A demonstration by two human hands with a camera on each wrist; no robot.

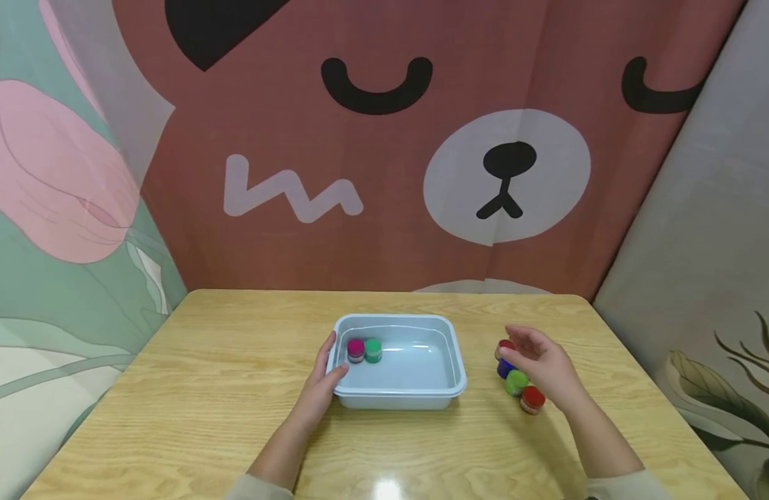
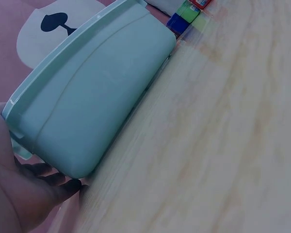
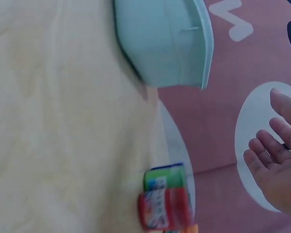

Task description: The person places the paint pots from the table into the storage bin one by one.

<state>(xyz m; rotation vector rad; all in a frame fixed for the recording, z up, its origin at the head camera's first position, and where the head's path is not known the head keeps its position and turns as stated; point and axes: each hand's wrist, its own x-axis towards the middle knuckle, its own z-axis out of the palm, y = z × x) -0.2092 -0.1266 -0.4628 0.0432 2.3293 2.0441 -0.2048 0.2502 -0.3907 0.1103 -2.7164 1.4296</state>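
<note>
A pale blue plastic basin (image 1: 400, 392) stands on the table, with a magenta-lidded small tub (image 1: 356, 350) and a green-lidded tub (image 1: 373, 350) side by side at its left end. My left hand (image 1: 320, 386) grips the basin's left rim, thumb over the edge and fingers against the outer wall. To the right of the basin, my right hand (image 1: 547, 364) hovers over a row of tubs, fingers relaxed and holding nothing. In that row are a red tub (image 1: 504, 345), a blue tub (image 1: 504, 369), a lime green tub (image 1: 516, 382) and a nearer red tub (image 1: 532, 400). The hand partly covers the far ones.
The wooden table (image 1: 191, 389) reaches back to a curtain (image 1: 284, 257) printed with a bear's face. Another patterned cloth (image 1: 690, 243) hangs along the right side. A bit of orange (image 3: 194, 229) shows behind the red tub in the right wrist view.
</note>
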